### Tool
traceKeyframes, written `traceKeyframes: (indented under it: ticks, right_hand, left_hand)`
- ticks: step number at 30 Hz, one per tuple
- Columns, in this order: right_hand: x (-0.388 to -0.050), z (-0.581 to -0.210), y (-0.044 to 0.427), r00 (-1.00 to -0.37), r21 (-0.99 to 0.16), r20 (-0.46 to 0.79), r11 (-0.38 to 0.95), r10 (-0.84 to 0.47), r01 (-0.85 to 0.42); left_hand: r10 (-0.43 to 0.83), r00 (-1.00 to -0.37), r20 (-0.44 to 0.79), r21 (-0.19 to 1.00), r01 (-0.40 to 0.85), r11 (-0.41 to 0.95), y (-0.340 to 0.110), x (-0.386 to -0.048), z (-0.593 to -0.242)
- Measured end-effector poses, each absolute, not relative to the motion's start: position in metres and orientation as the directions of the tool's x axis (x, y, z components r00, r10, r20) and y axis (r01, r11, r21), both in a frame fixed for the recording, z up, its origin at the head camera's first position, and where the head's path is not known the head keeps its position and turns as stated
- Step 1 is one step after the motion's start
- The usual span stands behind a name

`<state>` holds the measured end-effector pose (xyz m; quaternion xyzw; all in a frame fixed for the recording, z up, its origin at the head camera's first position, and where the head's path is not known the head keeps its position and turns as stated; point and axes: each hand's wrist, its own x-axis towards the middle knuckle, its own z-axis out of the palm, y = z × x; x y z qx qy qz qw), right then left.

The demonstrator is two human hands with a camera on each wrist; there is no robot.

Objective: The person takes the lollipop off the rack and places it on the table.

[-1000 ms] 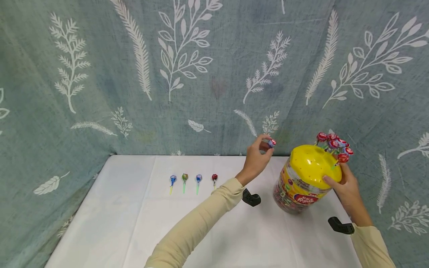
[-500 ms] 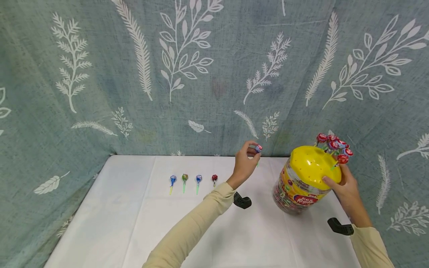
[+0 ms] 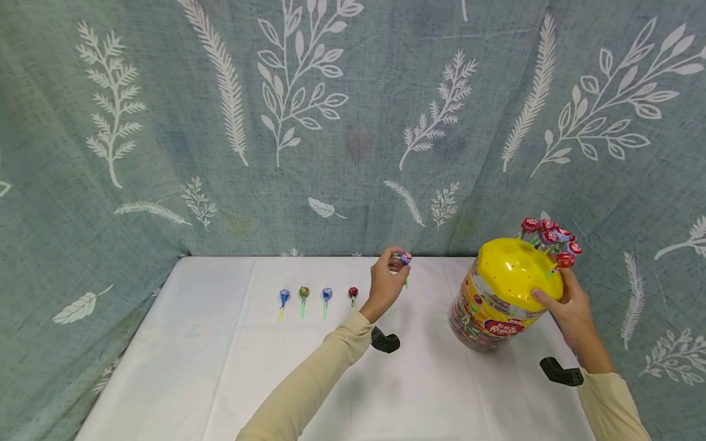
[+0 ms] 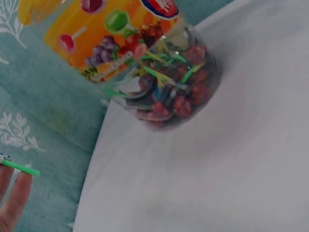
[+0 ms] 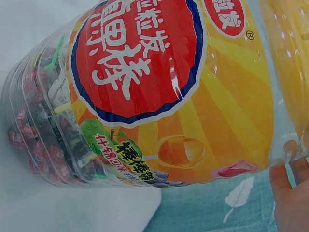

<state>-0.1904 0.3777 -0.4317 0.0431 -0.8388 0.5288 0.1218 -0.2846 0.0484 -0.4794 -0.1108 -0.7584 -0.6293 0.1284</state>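
Observation:
My left hand (image 3: 384, 283) pinches a lollipop (image 3: 406, 258) with a red and blue wrapper, held above the table's far part. Its green stick (image 4: 21, 167) shows at the left edge of the left wrist view. My right hand (image 3: 572, 312) grips the rim of a large clear plastic jar (image 3: 482, 309), the thumb over its yellow lid (image 3: 510, 269). Small holes dot the lid, and several red-topped lollipops (image 3: 548, 237) stand in its right side. Through the jar's wall, loose lollipops (image 4: 181, 104) show at the bottom. In the right wrist view the fingers (image 5: 280, 183) touch the jar's top end.
On the white-covered table (image 3: 242, 373) a row of several lollipops lies left of my left hand: blue (image 3: 284, 296), green (image 3: 304, 293), another blue (image 3: 327, 294), and dark red (image 3: 353, 293). A patterned teal curtain (image 3: 353, 153) hangs right behind the table's back edge.
The left hand has moved left and down with the lollipop, away from the jar and closer to the row. The right hand and the jar have stayed in place.

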Motion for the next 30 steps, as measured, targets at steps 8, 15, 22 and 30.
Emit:
traceKeyframes:
  ticks: [8,15,22,30]
  right_hand:
    - [-0.190,-0.429,0.376,-0.967,-0.881,0.250,0.427,0.056,-0.203]
    - [-0.188,-0.428,0.375,-0.972,-0.871,0.218,0.467,0.086,-0.154]
    - [-0.188,-0.430,0.376,-0.973,-0.873,0.214,0.464,0.086,-0.151]
    - [-0.190,-0.430,0.377,-0.974,-0.883,0.206,0.446,0.090,-0.146]
  left_hand:
    - [-0.022,-0.960,0.279,0.940,0.268,0.211,0.037,-0.280,-0.497]
    - [-0.028,-0.966,0.256,0.948,0.245,0.204,0.029,-0.277,-0.511]
    - [-0.052,-0.979,0.197,0.958,0.181,0.223,0.022,-0.276,-0.528]
    - [-0.086,-0.990,0.113,0.965,0.088,0.247,0.013,-0.273,-0.543]
